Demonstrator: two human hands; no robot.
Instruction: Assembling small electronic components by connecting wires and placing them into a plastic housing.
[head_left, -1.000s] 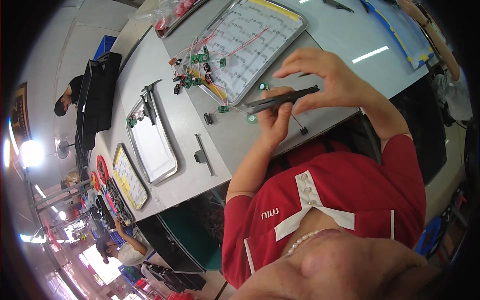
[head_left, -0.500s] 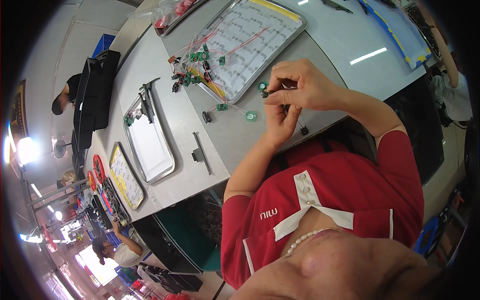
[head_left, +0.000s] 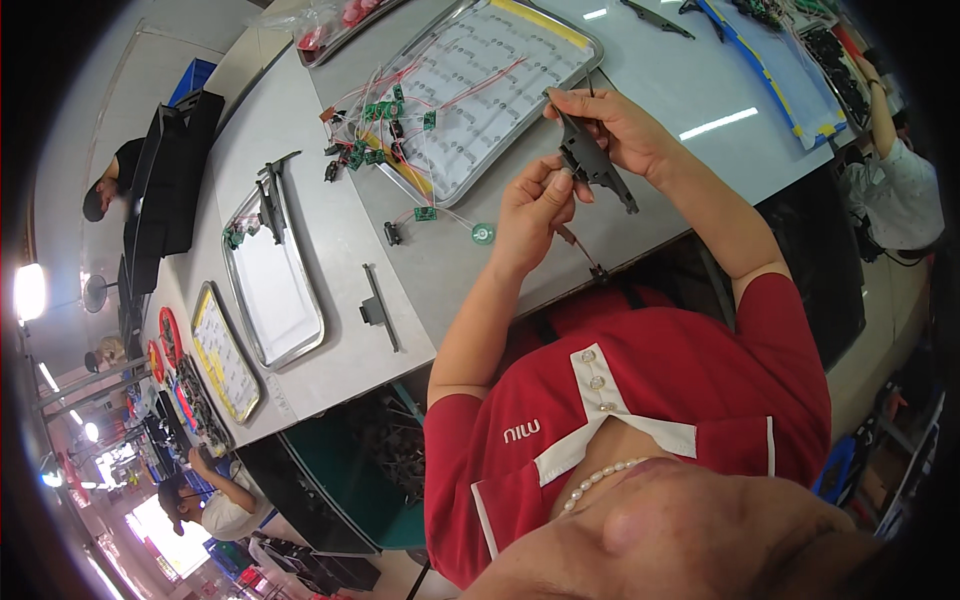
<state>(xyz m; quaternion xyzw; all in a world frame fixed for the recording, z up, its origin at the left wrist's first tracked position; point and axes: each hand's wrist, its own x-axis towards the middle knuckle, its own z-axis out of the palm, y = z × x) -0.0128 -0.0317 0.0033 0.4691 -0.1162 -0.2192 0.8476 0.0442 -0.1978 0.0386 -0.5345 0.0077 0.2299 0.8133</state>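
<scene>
From left to right, the left hand (head_left: 530, 205) comes first, curled, its thumb and fingertips drawn close together at the left edge of the black part (head_left: 592, 160); whether they pinch that edge or something small is hidden. A thin cable (head_left: 583, 248) runs down below this hand to a small connector (head_left: 599, 273) near the table's (head_left: 450, 290) front edge. The part is held up above the table, just right of the large tray (head_left: 597, 50), its long body slanting down to the right. The right hand (head_left: 630, 130) grips its upper end, thumb along the top, fingers folded behind.

A second ago the part lay nearly level, and the right hand was spread wide near its right end; half a second ago the hands met and covered most of it. Now they have parted a little and it shows along its length. The green disc (head_left: 483, 234) and the boards (head_left: 382, 110) remain left of the hands.

The left forearm (head_left: 475, 325) rises steeply, leaning right; the right forearm (head_left: 715, 215) slants up and leftward, elbow bent, wrist higher than the left one.
</scene>
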